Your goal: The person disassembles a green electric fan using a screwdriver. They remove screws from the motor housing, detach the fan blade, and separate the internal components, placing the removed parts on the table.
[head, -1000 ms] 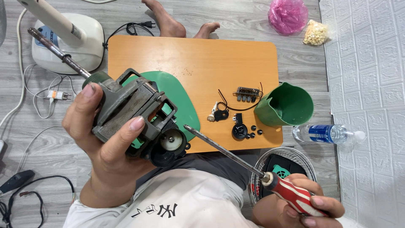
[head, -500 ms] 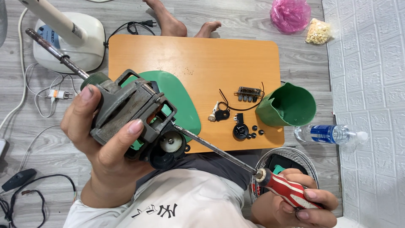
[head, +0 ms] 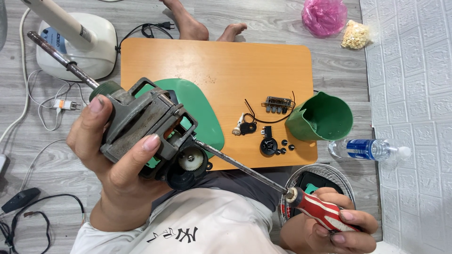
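Head view: a grey fan motor [head: 141, 127] is gripped in the left hand [head: 108, 160], held up above the near edge of the table [head: 212, 61], with its long shaft [head: 61, 59] pointing up and to the left. The red-and-white handle of a screwdriver [head: 263, 178] is clenched in the right hand [head: 329, 226], and its tip is set against the motor beside a white gear [head: 191, 161]. The motor is already out of its housing; a green cover [head: 202, 108] is laid flat on the table, with a switch block [head: 277, 103], a black knob [head: 268, 146] and small black parts [head: 284, 146] set out near a green cone-shaped shell [head: 320, 117]. By the look of it, the gearbox end is not yet opened. A water bottle [head: 367, 149] and a fan grille [head: 325, 183] are seen on the floor [head: 47, 155].
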